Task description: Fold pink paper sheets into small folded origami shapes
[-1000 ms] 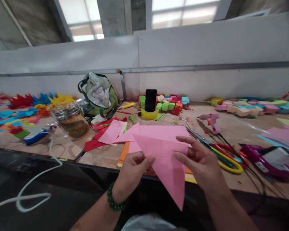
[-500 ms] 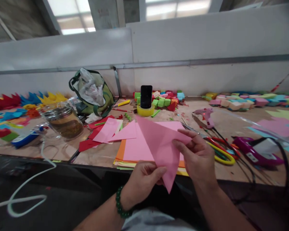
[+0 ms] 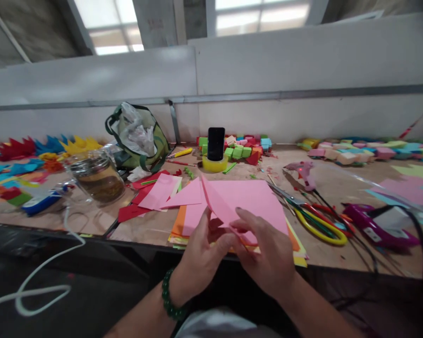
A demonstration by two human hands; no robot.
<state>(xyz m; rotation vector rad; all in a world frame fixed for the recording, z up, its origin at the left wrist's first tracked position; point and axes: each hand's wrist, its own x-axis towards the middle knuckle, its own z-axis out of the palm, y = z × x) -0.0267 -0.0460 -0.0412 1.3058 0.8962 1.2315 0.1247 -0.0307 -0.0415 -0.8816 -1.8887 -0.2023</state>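
A folded piece of pink paper is held between my two hands, just above the table's front edge. My left hand, with green beads at the wrist, pinches its lower left side. My right hand closes on the lower right side, and its fingers hide part of the fold. Beneath and behind lies a stack of coloured paper with a pink sheet on top and orange and yellow edges showing. A pink triangular piece rests on the stack's left corner.
Right of the stack lie yellow-handled scissors, a pink glue gun and a purple device with cables. A phone stands in a yellow tape roll. Leftward are a jar, a green bag and red paper scraps.
The pink paper has turned from facing me broadly to a narrower, edge-on view. My right hand has moved left and down, close against my left hand.
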